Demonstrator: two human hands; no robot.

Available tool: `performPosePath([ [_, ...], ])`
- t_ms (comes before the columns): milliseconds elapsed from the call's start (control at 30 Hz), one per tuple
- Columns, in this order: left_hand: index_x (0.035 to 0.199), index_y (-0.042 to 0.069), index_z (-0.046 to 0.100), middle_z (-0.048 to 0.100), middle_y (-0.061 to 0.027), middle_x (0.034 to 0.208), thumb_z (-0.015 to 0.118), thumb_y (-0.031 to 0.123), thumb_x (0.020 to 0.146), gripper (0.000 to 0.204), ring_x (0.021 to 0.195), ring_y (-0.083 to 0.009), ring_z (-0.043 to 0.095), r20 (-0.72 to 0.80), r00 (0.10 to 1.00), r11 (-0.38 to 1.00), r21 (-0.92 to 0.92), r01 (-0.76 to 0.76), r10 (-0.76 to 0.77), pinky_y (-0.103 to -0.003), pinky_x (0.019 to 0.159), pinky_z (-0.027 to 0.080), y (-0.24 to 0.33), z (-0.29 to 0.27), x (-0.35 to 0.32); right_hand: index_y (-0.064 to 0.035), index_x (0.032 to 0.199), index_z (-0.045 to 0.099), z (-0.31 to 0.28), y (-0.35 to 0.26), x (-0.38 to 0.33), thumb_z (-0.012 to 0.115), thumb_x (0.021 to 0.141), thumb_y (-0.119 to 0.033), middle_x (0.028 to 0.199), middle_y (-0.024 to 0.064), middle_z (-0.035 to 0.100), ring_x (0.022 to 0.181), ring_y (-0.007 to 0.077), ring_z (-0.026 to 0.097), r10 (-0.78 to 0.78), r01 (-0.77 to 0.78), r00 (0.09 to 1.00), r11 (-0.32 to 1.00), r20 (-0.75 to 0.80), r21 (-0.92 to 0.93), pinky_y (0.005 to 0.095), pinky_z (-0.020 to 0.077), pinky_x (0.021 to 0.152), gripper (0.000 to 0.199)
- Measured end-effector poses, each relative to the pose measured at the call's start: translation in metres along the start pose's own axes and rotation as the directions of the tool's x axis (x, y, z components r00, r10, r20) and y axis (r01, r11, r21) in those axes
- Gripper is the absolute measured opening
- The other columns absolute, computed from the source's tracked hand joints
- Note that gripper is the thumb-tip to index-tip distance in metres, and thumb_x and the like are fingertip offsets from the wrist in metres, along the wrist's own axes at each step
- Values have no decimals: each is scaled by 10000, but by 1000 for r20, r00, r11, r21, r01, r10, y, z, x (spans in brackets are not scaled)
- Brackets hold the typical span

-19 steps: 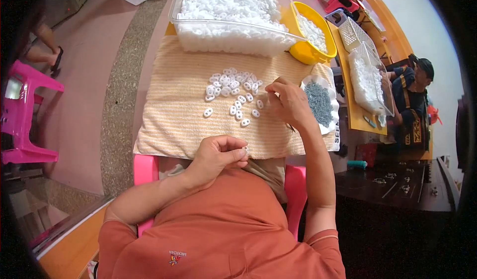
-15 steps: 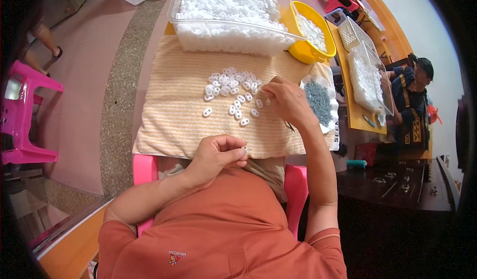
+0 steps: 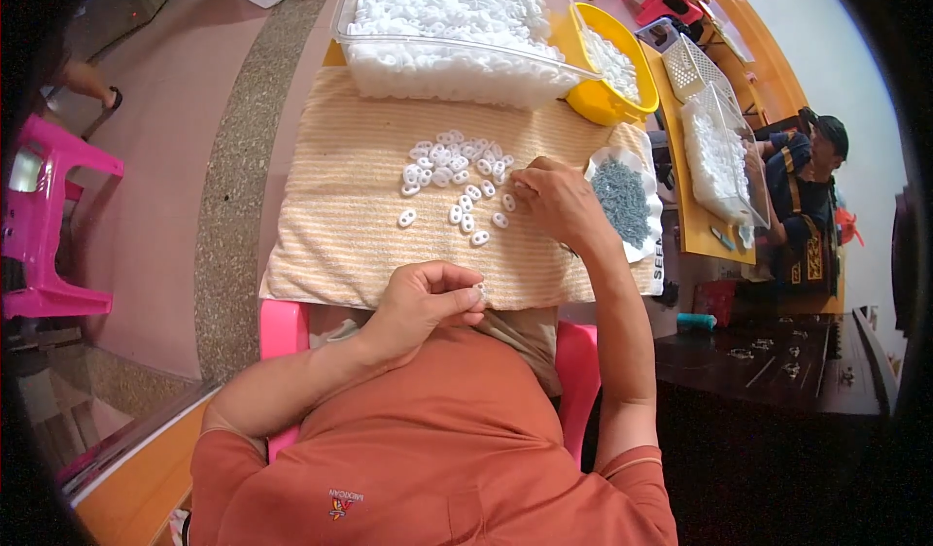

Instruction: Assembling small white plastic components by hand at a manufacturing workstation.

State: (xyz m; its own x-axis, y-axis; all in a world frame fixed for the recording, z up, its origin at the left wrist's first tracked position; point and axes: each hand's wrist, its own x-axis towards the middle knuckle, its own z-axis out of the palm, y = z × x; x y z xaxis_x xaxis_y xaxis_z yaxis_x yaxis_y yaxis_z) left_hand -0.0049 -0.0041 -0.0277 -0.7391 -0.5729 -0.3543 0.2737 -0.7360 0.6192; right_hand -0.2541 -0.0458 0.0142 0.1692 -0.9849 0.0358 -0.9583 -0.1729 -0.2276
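My left hand (image 3: 428, 303) is closed in a pinch near the front edge of the towel, with a small white plastic piece (image 3: 481, 290) between thumb and fingers, mostly covered. My right hand (image 3: 564, 201) is over the towel, fingers curled together at the right side of a loose pile of white oval two-hole pieces (image 3: 442, 172). What its fingertips hold, if anything, cannot be made out. Several single pieces, one a white oval piece (image 3: 480, 239), lie scattered nearer me. Beside the right hand, a white scalloped dish (image 3: 595, 164) carries many small grey-blue parts (image 3: 622, 203).
A striped towel (image 3: 340, 206) covers the work surface. At its far side are a clear bin (image 3: 437, 55) of white pieces and a yellow basin (image 3: 607, 114). A pink stool (image 3: 58, 216) stands left. Another person (image 3: 802, 187) sits at a table on the right.
My right hand has drawn slightly toward me and its fingers are more curled. My left hand keeps its pinch in nearly the same place.
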Motion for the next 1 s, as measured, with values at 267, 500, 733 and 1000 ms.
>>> performPosePath([
  [267,1045,-20,603,649,-85,910,645,29,863,193,804,-151,653,4,1000,1000,-11,-4,4,-282,737,576,-1,-1,0,-25,1065,641,-5,-10,-27,632,829,-67,839,149,614,724,274,623,78,-36,988,956,-134,292,352,480,673,240],
  [500,1034,-11,608,644,-78,912,640,33,869,174,817,-146,644,-23,1000,1000,-12,20,-20,-285,752,572,1,1,0,31,1128,600,8,-21,-70,635,855,25,826,18,580,720,91,590,197,-157,980,708,21,688,220,500,634,275],
  [733,1024,-9,607,640,-71,910,627,31,878,153,816,-142,644,-51,998,999,-10,31,-31,-279,749,572,2,2,0,40,1155,584,23,-44,-92,654,860,-18,850,43,615,728,106,625,228,-186,967,330,114,925,223,521,651,308],
  [1000,1042,-9,597,636,-68,937,627,35,878,172,815,-139,646,-29,999,999,-31,13,-14,-281,756,579,-1,0,1,53,1133,569,32,-61,-104,660,854,-20,881,92,655,744,143,648,262,-230,945,100,198,968,252,543,657,303],
])
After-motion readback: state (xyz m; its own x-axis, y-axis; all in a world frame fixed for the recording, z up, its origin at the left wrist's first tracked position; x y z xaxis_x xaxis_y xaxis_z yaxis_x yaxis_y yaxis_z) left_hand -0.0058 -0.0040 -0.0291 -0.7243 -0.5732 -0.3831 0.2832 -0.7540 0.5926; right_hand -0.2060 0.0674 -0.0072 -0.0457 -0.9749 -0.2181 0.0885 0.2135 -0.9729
